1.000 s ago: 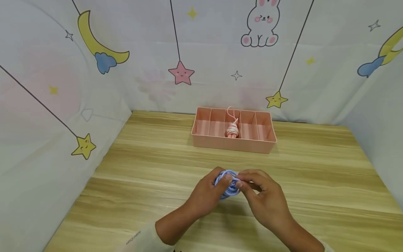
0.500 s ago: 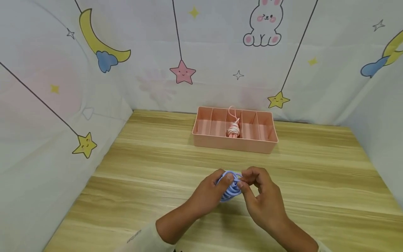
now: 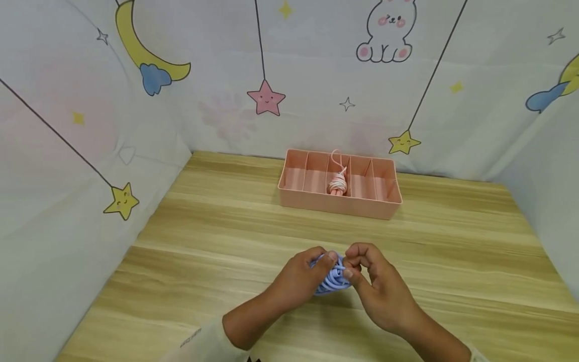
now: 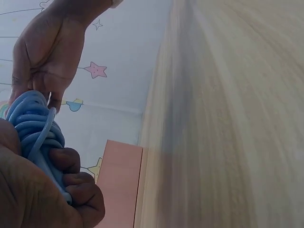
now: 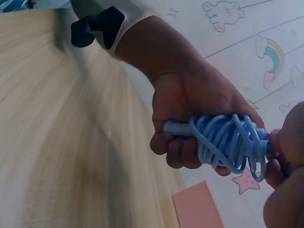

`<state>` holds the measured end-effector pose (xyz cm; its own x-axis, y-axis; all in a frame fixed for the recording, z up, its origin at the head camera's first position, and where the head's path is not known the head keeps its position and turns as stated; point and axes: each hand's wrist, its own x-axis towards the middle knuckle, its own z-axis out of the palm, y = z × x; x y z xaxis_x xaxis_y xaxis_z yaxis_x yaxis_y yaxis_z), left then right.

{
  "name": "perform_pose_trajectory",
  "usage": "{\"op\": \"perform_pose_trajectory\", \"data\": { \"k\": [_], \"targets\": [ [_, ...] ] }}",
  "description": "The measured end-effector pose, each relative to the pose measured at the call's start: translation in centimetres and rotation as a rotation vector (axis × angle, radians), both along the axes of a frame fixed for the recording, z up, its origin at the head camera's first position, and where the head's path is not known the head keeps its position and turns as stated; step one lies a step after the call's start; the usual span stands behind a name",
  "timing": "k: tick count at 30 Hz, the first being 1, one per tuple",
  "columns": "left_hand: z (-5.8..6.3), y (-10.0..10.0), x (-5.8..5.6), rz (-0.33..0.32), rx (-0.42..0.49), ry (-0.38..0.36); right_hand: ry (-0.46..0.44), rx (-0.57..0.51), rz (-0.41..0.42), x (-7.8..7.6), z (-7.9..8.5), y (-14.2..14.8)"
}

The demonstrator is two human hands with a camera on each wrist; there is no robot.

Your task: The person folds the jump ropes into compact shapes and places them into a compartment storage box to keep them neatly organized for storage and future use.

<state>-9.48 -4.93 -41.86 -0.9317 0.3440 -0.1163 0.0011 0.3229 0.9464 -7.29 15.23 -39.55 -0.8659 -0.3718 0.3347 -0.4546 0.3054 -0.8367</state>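
Note:
A light-blue jump rope (image 3: 332,283) is wound in coils round its own handles, held up over the front of the table. My left hand (image 3: 299,275) grips the bundle, thumb on top. In the right wrist view its fingers curl round a smooth blue handle (image 5: 177,128) and the coils (image 5: 227,142) stick out beyond the palm. My right hand (image 3: 384,291) is at the other end, where thumb and fingertips pinch the cord. From the left wrist view, the right fingers sit at the far end of the coils (image 4: 33,118), partly hidden behind them.
Beyond the hands stands a pink box (image 3: 339,205) with several compartments. Its middle compartment holds a pink and white jump rope (image 3: 338,183), a loop rising above the rim. A printed cloth (image 3: 316,125) hangs behind the wood-grain table (image 3: 217,226).
The blue bundle has shifted slightly down and right and tilted, while my left hand keeps its grip. My right fingers have drawn back and curled at its end. The head view has moved slightly.

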Motion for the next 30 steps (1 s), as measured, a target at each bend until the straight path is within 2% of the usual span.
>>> {"op": "perform_pose_trajectory", "data": {
  "k": [3,5,9,12,15,19,23,26,30],
  "targets": [
    [0.0,0.0,0.1,0.01,-0.005,0.011,0.079,0.029,-0.033,0.3,-0.5,-0.3],
    [0.0,0.0,0.1,0.007,0.007,0.01,0.121,-0.015,-0.019,0.3,-0.9,-0.5],
    [0.0,0.2,0.3,-0.016,0.048,-0.004,0.143,-0.184,0.123,0.1,-1.5,-0.4],
    [0.1,0.4,0.3,-0.022,0.062,-0.006,0.183,-0.194,0.15,-0.3,-2.0,-0.4],
    [0.3,0.6,0.2,-0.003,0.076,-0.024,0.252,-0.121,0.095,-0.4,-2.1,-0.5],
    [0.7,0.7,-0.2,0.058,0.1,-0.057,0.292,-0.032,-0.046,-0.1,-1.8,-1.0],
    [0.9,0.5,-0.6,0.101,0.103,-0.053,0.346,-0.007,-0.207,0.2,-1.6,-1.7],
    [0.8,0.4,-0.7,0.111,0.11,-0.047,0.435,-0.006,-0.258,0.1,-1.6,-1.9],
    [0.8,0.3,-0.8,0.113,0.129,-0.037,0.614,0.029,-0.221,-0.3,-1.8,-1.8]
  ]
}}
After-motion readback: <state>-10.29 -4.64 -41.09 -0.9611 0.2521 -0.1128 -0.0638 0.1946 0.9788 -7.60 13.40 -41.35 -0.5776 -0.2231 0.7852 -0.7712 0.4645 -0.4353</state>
